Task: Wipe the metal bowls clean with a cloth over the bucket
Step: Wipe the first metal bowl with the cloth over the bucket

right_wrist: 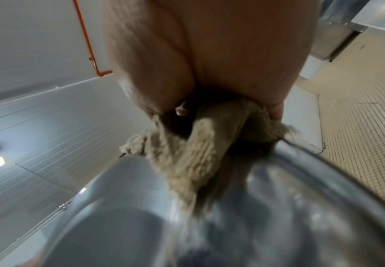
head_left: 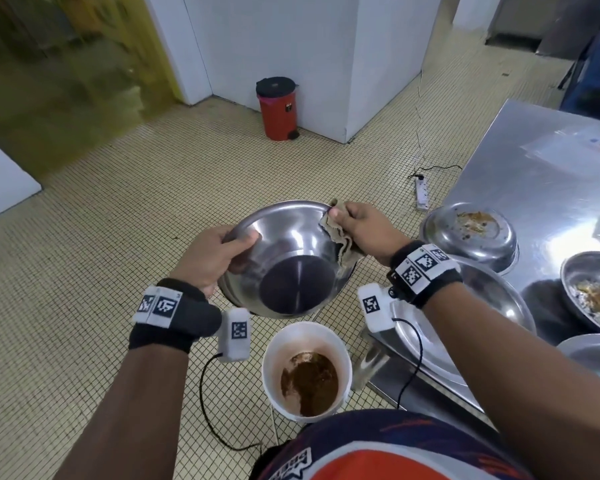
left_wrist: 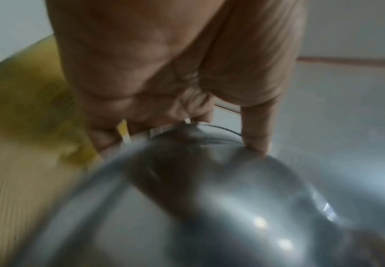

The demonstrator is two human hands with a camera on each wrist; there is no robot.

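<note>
A shiny metal bowl (head_left: 291, 258) is held tilted toward me above a white bucket (head_left: 274, 344) with brown sludge in its bottom. My left hand (head_left: 215, 251) grips the bowl's left rim, thumb inside; the left wrist view shows the hand (left_wrist: 209, 90) curled over the bowl's rim (left_wrist: 209, 180). My right hand (head_left: 357, 226) pinches a beige cloth (head_left: 340, 237) against the bowl's right rim. Seen from the right wrist, the cloth (right_wrist: 187, 159) hangs down the bowl's inner wall (right_wrist: 278, 207).
A steel table (head_left: 534, 174) at the right carries several more metal bowls, two with food residue (head_left: 471, 233) (head_left: 593, 292). A red pedal bin (head_left: 278, 109) stands by the white wall. A power strip (head_left: 421, 192) and cables lie on the tiled floor.
</note>
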